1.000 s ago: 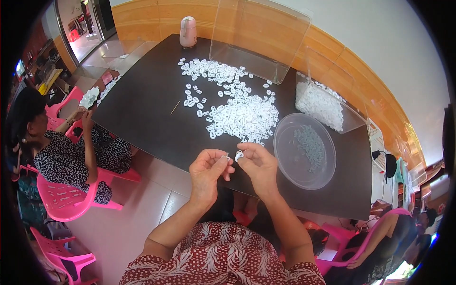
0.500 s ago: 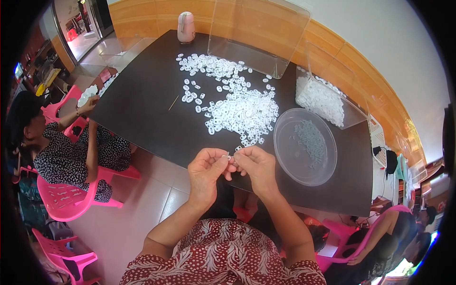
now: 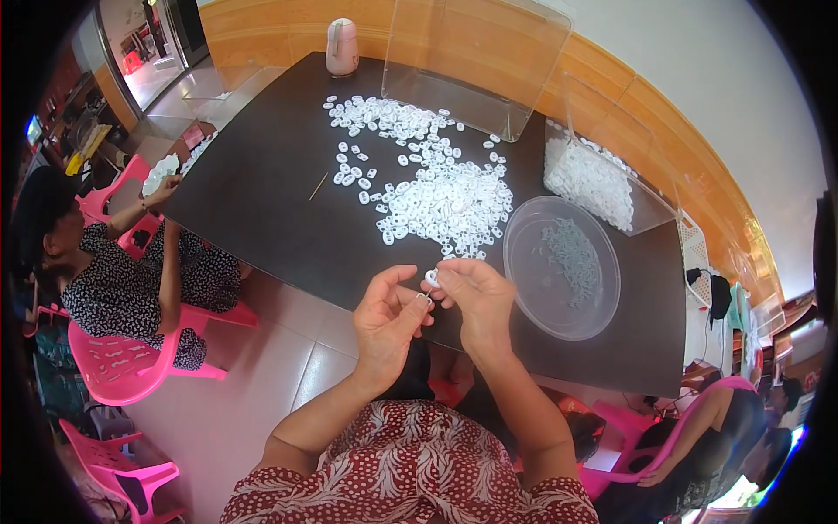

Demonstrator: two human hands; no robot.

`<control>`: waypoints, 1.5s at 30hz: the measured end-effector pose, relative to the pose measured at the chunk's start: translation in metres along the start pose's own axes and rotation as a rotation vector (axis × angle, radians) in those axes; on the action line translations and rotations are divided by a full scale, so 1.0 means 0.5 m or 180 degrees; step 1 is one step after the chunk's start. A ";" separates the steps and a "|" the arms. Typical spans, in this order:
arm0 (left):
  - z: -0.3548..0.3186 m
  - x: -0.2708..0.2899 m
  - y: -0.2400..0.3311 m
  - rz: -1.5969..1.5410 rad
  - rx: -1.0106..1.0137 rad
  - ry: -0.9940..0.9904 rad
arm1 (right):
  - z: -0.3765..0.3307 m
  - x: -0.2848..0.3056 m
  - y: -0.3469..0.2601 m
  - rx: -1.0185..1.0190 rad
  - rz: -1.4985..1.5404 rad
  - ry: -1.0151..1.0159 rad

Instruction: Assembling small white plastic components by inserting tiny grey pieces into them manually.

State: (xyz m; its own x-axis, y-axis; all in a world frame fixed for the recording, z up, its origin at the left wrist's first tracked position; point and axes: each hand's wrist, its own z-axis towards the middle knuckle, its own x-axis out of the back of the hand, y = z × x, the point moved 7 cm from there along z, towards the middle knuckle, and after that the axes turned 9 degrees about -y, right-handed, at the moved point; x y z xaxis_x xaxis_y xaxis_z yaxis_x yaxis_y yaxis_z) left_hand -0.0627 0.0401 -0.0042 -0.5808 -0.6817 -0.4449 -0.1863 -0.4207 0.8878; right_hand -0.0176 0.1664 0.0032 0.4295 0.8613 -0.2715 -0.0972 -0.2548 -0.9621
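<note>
Above the table's near edge, my left hand (image 3: 389,327) pinches a small white plastic piece (image 3: 423,299) between thumb and forefinger; something thin seems to stick up from it. Close beside it, my right hand (image 3: 480,306) grips a white oval plastic piece (image 3: 431,278) with dark openings. The two pieces nearly meet, and I cannot tell whether they touch. Just beyond my fingers spreads a large heap of similar white oval pieces (image 3: 445,205). To the right, a round clear tray (image 3: 602,306) holds many small grey pins (image 3: 572,262).
A clear bin of white pieces (image 3: 589,188) lies tilted at the back right. Behind the heap stands a clear plastic box (image 3: 471,96), with a pink thermos (image 3: 342,48) to its left. A thin stick (image 3: 319,186) lies left of the heap. Another person (image 3: 122,279) sits at left on a pink chair.
My hands have parted slightly. A white oval piece now shows in my right fingers, and the loose piece at the heap's near tip is gone from the table. My left hand keeps its small piece.
</note>
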 end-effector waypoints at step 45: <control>-0.013 0.003 0.005 -0.0595 -0.0356 -0.0010 | -0.069 -0.069 -0.089 0.2130 -0.2541 -0.0361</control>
State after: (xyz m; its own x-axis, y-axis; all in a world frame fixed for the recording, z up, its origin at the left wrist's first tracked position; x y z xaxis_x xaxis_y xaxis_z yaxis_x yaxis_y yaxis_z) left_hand -0.0590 0.0340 -0.0034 -0.5470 -0.5838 -0.6000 -0.2020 -0.6035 0.7713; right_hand 0.0027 0.1330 0.0563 0.5041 0.7173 0.4810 -0.3144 0.6712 -0.6713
